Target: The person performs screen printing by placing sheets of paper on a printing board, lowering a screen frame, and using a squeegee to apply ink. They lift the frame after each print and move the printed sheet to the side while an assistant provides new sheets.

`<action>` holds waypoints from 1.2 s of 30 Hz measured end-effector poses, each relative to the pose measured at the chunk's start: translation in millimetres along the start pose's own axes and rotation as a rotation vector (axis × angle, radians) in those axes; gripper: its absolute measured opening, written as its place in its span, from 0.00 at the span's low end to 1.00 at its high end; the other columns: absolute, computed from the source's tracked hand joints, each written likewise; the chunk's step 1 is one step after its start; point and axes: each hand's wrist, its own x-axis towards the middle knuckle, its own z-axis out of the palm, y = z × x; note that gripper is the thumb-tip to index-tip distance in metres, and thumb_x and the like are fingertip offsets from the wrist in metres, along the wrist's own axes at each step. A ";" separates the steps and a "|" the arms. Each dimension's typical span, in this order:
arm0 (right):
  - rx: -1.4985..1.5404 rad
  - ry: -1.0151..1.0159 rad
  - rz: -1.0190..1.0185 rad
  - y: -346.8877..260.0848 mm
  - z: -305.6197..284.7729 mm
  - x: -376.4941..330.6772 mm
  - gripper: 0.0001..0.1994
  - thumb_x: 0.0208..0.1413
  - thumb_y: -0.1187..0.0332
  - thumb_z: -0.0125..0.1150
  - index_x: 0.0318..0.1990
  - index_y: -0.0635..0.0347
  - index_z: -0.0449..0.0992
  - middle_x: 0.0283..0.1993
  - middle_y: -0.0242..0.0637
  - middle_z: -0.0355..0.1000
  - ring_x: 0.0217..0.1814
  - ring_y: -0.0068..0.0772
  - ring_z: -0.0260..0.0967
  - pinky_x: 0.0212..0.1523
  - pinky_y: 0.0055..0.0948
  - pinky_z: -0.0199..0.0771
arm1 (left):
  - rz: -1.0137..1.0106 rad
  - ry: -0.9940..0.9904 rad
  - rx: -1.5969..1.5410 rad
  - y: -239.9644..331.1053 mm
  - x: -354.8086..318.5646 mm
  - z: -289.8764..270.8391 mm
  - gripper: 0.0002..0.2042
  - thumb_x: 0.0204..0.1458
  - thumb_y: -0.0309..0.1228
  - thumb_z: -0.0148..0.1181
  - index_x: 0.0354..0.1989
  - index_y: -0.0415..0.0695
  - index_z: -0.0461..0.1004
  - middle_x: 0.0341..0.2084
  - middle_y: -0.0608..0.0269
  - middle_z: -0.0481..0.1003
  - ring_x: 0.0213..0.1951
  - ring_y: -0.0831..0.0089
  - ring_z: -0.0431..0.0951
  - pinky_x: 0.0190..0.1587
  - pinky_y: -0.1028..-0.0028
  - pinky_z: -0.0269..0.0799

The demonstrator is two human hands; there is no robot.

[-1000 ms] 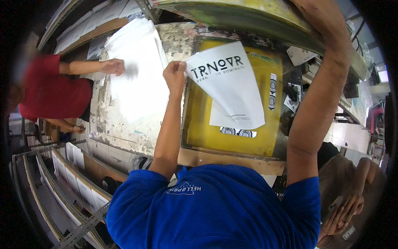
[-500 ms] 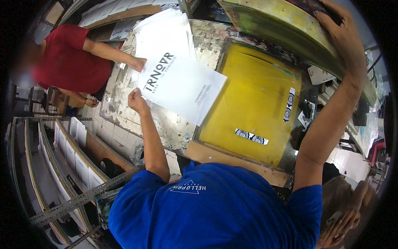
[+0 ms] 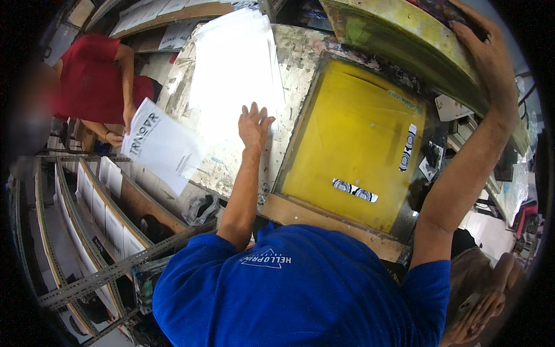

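Left hand (image 3: pixel 254 126): let go of everything, fingers spread; it lies at the near right edge of the stack of white sheets (image 3: pixel 234 63) — whether the fingertips press on the paper I cannot tell
Right hand (image 3: pixel 483 55): curled over the top edge of the tilted screen frame (image 3: pixel 404 43), grasping it; well apart from the left hand, up and to its right
Printed sheet (image 3: pixel 162 147): left of the left hand and slightly nearer the wearer; a co-worker in a red shirt (image 3: pixel 92 81) holds it by its far left edge, dark lettering facing up
Yellow board (image 3: pixel 341 133): between the two hands, below the right one; two patterned strips (image 3: pixel 355 190) lie on it
Wooden bar (image 3: pixel 326 222): along the board's near edge, right of the left forearm
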 end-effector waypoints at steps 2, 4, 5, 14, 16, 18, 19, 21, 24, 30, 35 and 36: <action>0.002 -0.008 -0.013 -2.0 -0.7 0.1 0.21 0.48 0.72 0.60 0.50 0.71 0.81 0.39 0.43 0.83 0.40 0.33 0.77 0.48 0.30 0.77 | -0.010 0.050 -0.048 -3.8 -4.5 10.1 0.16 0.49 0.38 0.72 0.46 0.48 0.84 0.55 0.57 0.79 0.65 0.45 0.69 0.62 0.54 0.65; -0.026 0.021 -0.054 1.1 0.5 -0.9 0.20 0.48 0.72 0.60 0.50 0.70 0.82 0.39 0.43 0.83 0.39 0.33 0.77 0.47 0.30 0.77 | -0.094 0.001 -0.151 -9.6 1.2 16.6 0.14 0.49 0.38 0.72 0.43 0.48 0.85 0.53 0.60 0.80 0.63 0.47 0.71 0.61 0.55 0.65; 0.007 0.017 -0.044 9.5 -1.1 0.0 0.20 0.48 0.72 0.60 0.50 0.70 0.82 0.39 0.43 0.83 0.39 0.33 0.78 0.47 0.30 0.77 | -0.132 -0.025 -0.204 -7.4 6.1 15.0 0.14 0.49 0.38 0.72 0.42 0.48 0.85 0.52 0.62 0.81 0.63 0.48 0.72 0.61 0.56 0.65; -0.073 0.033 0.032 2.5 -5.1 -1.0 0.19 0.50 0.69 0.61 0.49 0.68 0.83 0.40 0.44 0.83 0.39 0.34 0.78 0.49 0.30 0.77 | -0.124 0.114 -0.207 3.7 9.6 3.6 0.08 0.52 0.32 0.71 0.38 0.43 0.86 0.47 0.58 0.83 0.50 0.57 0.83 0.53 0.65 0.77; -0.114 0.045 0.029 2.4 -4.9 -2.4 0.19 0.51 0.68 0.62 0.49 0.67 0.83 0.40 0.44 0.83 0.39 0.34 0.78 0.49 0.30 0.77 | -0.232 0.146 -0.347 8.6 20.9 -6.8 0.09 0.52 0.33 0.71 0.40 0.44 0.87 0.46 0.58 0.84 0.49 0.61 0.84 0.51 0.67 0.77; -0.165 0.049 0.042 4.7 -4.6 -3.8 0.19 0.51 0.68 0.62 0.49 0.66 0.83 0.40 0.44 0.83 0.39 0.33 0.78 0.49 0.30 0.77 | -0.265 0.089 -0.436 27.9 28.0 -23.3 0.10 0.53 0.33 0.70 0.42 0.45 0.86 0.46 0.58 0.84 0.48 0.64 0.84 0.49 0.68 0.77; -0.165 0.046 0.048 4.8 -4.8 -4.6 0.19 0.51 0.67 0.62 0.49 0.66 0.83 0.40 0.44 0.83 0.39 0.33 0.78 0.49 0.30 0.76 | -0.244 0.024 -0.453 41.3 28.1 -29.6 0.11 0.53 0.33 0.70 0.44 0.45 0.86 0.45 0.59 0.84 0.47 0.66 0.84 0.48 0.69 0.77; -0.131 0.023 0.066 4.7 -6.4 -3.7 0.19 0.51 0.67 0.62 0.49 0.66 0.84 0.40 0.44 0.83 0.39 0.33 0.78 0.48 0.30 0.76 | -0.214 -0.224 -0.499 67.2 22.3 -44.9 0.16 0.55 0.35 0.70 0.51 0.45 0.83 0.44 0.60 0.85 0.45 0.71 0.84 0.47 0.70 0.77; -0.014 -0.042 0.114 3.5 -15.1 0.9 0.18 0.52 0.67 0.62 0.49 0.65 0.84 0.41 0.44 0.83 0.39 0.33 0.78 0.48 0.30 0.76 | 0.095 -0.450 -0.320 90.2 -3.7 -55.6 0.26 0.57 0.47 0.66 0.62 0.50 0.77 0.64 0.55 0.72 0.69 0.56 0.67 0.67 0.55 0.65; -0.160 0.037 -0.058 25.6 -5.7 -0.9 0.18 0.53 0.65 0.61 0.48 0.65 0.84 0.41 0.46 0.83 0.39 0.35 0.78 0.48 0.32 0.76 | 0.296 -0.524 0.030 84.8 -39.0 -8.7 0.33 0.57 0.51 0.63 0.69 0.50 0.68 0.74 0.50 0.56 0.75 0.38 0.48 0.72 0.36 0.41; -0.028 0.038 -0.102 52.5 -2.5 11.1 0.18 0.53 0.63 0.61 0.48 0.65 0.84 0.40 0.47 0.83 0.36 0.37 0.78 0.44 0.31 0.76 | 0.609 -0.516 -0.150 138.0 -30.1 47.8 0.33 0.55 0.52 0.63 0.70 0.56 0.67 0.75 0.57 0.55 0.76 0.45 0.48 0.74 0.41 0.40; 0.044 -0.030 -0.021 57.4 -4.7 16.7 0.19 0.53 0.63 0.61 0.48 0.65 0.84 0.40 0.48 0.83 0.35 0.37 0.78 0.43 0.30 0.77 | 0.659 -0.536 -0.174 147.3 -25.5 57.3 0.33 0.55 0.52 0.63 0.70 0.57 0.67 0.75 0.58 0.55 0.76 0.46 0.48 0.75 0.41 0.40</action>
